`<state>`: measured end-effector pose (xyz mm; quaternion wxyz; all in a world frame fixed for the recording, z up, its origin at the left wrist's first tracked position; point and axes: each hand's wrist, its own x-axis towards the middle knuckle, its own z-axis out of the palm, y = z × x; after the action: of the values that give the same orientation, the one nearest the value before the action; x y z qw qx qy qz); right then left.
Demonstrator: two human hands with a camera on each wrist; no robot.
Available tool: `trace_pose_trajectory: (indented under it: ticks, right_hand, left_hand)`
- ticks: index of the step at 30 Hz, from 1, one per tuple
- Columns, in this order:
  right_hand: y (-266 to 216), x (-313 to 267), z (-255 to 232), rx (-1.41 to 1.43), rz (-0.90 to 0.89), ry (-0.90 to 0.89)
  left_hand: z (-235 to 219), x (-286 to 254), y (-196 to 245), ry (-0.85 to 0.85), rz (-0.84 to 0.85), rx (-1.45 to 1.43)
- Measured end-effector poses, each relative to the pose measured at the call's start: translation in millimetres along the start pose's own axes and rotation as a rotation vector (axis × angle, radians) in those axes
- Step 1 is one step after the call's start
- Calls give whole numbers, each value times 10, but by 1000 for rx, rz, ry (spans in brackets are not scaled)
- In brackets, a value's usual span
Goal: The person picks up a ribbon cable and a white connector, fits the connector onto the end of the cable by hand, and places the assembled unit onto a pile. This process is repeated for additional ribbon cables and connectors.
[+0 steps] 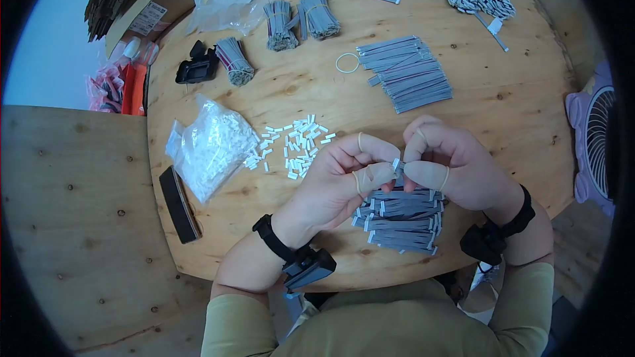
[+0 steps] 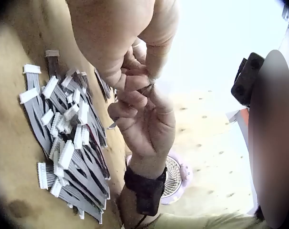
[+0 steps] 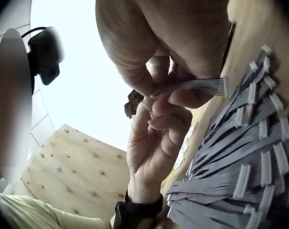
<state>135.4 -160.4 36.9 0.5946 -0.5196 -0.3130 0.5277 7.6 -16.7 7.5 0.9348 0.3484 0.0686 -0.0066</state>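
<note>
Both hands meet over the table's front part. My left hand (image 1: 340,175) pinches a small white connector (image 1: 397,164) between thumb and forefinger. My right hand (image 1: 450,162) pinches the grey ribbon cable (image 3: 194,86) right beside that connector; the cable's other end, with a white connector, sticks out past the right fingers in the right wrist view. Pale covers sit on thumbs and forefingers. Below the hands lies a pile of grey cables (image 1: 403,221) with white connectors at their ends. Whether connector and cable are joined, I cannot tell.
Loose white connectors (image 1: 304,142) and a bag of them (image 1: 218,149) lie to the left. Flat grey cables (image 1: 410,73) lie beyond the hands, near a rubber band (image 1: 347,63). Tied bundles (image 1: 319,13), a black case (image 1: 197,65) and a dark bar (image 1: 179,205) surround them.
</note>
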Motion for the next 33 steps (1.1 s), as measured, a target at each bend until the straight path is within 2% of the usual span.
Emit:
trace_pose_trajectory:
  ticks: [8,14,33]
  right_hand:
    - [16,5,-12,21,19,15]
    - [10,6,-2,-11,-62,-14]
    - [0,-14,31,-30,-8,67]
  left_hand:
    - [-30,-10,-13,36,5,6]
    - [32,-11,4,75,5,18]
    - [45,-20,-25,109,41,78]
